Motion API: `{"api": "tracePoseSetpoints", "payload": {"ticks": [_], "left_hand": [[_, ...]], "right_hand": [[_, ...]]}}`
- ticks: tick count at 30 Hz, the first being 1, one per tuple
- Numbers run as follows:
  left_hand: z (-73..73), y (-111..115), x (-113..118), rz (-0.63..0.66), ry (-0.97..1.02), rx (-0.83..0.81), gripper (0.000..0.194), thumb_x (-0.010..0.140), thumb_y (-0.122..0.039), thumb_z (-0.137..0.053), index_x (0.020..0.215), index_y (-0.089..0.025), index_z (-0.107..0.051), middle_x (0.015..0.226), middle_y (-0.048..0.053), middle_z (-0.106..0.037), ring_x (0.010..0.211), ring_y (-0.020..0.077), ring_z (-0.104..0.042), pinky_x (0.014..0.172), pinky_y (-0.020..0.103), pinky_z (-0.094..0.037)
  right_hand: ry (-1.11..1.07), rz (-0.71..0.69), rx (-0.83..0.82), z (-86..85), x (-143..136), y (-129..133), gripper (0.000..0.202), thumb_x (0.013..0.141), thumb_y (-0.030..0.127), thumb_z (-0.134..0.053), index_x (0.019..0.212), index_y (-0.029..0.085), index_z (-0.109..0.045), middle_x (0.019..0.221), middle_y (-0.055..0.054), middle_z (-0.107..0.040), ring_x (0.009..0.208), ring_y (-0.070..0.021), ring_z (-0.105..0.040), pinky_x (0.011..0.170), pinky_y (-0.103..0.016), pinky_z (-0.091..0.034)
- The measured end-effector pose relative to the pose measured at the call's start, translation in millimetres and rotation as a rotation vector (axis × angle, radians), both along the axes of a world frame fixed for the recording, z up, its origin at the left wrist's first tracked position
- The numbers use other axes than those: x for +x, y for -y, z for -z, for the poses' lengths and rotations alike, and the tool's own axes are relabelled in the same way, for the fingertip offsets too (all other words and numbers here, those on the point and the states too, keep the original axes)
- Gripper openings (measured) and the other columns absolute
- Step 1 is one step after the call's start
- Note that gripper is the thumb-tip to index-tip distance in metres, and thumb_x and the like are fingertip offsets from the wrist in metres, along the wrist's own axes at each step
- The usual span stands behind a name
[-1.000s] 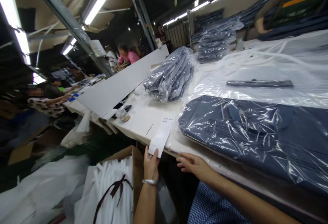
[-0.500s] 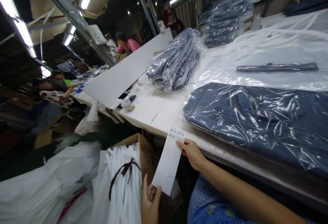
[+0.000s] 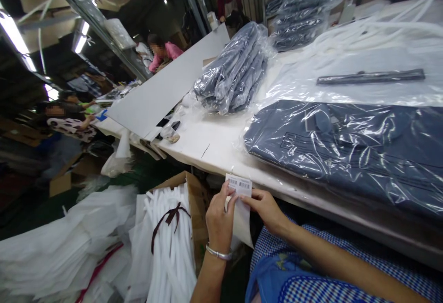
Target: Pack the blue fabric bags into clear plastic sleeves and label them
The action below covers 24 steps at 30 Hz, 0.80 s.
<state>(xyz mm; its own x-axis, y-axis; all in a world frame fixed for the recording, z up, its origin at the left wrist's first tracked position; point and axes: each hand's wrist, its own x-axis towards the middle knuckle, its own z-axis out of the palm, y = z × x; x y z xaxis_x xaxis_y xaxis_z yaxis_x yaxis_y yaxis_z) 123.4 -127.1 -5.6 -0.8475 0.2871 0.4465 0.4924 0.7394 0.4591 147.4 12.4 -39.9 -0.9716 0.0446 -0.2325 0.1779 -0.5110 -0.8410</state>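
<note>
A white strip of backing paper with barcode stickers (image 3: 244, 185) is held upright at the near table edge. Two barcodes show at its top. My right hand (image 3: 265, 206) pinches its right edge between thumb and fingers. My left hand (image 3: 220, 213), with a bracelet on the wrist, has thumb and fingertips closed at the strip's left side, just below the top barcodes. Those fingers cover that part of the strip, so whether a sticker is lifted there cannot be seen. The strip's lower end hangs down, slightly bent.
Dark blue garments in clear plastic (image 3: 339, 146) lie on the white table (image 3: 214, 153), with another bagged stack (image 3: 235, 67) behind. A flat dark packet (image 3: 370, 77) rests on clear bags. White tubes tied with ribbon (image 3: 171, 243) fill a carton (image 3: 197, 220) below. Several people work farther off.
My left hand has moved up from the strip's bottom end to its barcodes. The strip has bent at its lower end. My right hand keeps its hold, and the view has shifted slightly.
</note>
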Motion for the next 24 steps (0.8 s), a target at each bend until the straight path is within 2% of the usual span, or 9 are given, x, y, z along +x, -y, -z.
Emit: {"api": "tracePoseSetpoints", "payload": {"ticks": [4,9,11,14,19,22,24], "left_hand": [[-1.6,1,6,0.027,-0.019,-0.053,0.047,0.091,-0.025,-0.058,0.137,-0.026,-0.050,0.112,0.004,-0.073,0.098,0.0171,-0.070,0.086,0.030,-0.056],[0.4,-1,10,0.032,-0.087,-0.097,0.050,0.091,-0.024,-0.059,0.139,-0.024,-0.047,0.112,0.004,-0.074,0.093,0.0165,-0.072,0.081,0.029,-0.058],[1.8,-1,10,0.041,-0.128,-0.101,0.050,0.091,-0.021,-0.058,0.140,-0.025,-0.047,0.114,0.005,-0.073,0.092,0.0166,-0.072,0.080,0.028,-0.058],[4.5,-1,8,0.056,-0.180,-0.108,0.053,0.091,-0.019,-0.058,0.142,-0.025,-0.044,0.114,0.005,-0.073,0.090,0.0166,-0.073,0.077,0.026,-0.058],[10.1,-1,4,0.053,-0.240,-0.104,0.058,0.090,-0.017,-0.058,0.145,-0.025,-0.040,0.105,0.004,-0.075,0.087,0.0154,-0.072,0.078,0.025,-0.057],[9.7,-1,2,0.029,-0.176,-0.057,0.059,0.090,-0.018,-0.057,0.145,-0.028,-0.039,0.103,0.003,-0.074,0.087,0.0152,-0.071,0.081,0.027,-0.056],[5.5,-2,0,-0.020,-0.058,0.033,0.059,0.090,-0.021,-0.057,0.145,-0.029,-0.038,0.101,0.002,-0.074,0.087,0.0151,-0.070,0.084,0.029,-0.056]], "right_hand": [[-0.094,0.001,0.148,1.7,3,-5,0.034,0.077,0.047,-0.070,0.089,0.016,-0.078,0.087,-0.006,-0.073,0.085,-0.0243,-0.062,0.083,-0.038,-0.047],[-0.196,0.027,0.331,1.9,5,-5,0.033,0.084,0.046,-0.063,0.074,0.018,-0.077,0.084,-0.007,-0.069,0.090,-0.0248,-0.062,0.086,-0.037,-0.047],[-0.215,0.040,0.361,1.5,6,-4,0.033,0.085,0.046,-0.062,0.077,0.019,-0.078,0.083,-0.007,-0.069,0.090,-0.0245,-0.062,0.086,-0.037,-0.047],[-0.219,0.056,0.348,1.4,6,-3,0.032,0.086,0.046,-0.062,0.086,0.019,-0.079,0.087,-0.007,-0.070,0.089,-0.0237,-0.062,0.087,-0.037,-0.047],[-0.144,0.050,0.228,2.4,5,0,0.034,0.083,0.047,-0.066,0.096,0.019,-0.079,0.091,-0.007,-0.072,0.088,-0.0241,-0.063,0.088,-0.038,-0.047],[-0.117,0.038,0.146,0.7,3,2,0.036,0.079,0.048,-0.070,0.097,0.019,-0.078,0.095,-0.007,-0.074,0.091,-0.0254,-0.064,0.089,-0.039,-0.047],[-0.086,0.024,0.088,-1.7,0,3,0.038,0.076,0.050,-0.073,0.096,0.018,-0.078,0.095,-0.007,-0.074,0.091,-0.0262,-0.064,0.089,-0.039,-0.047]]}}
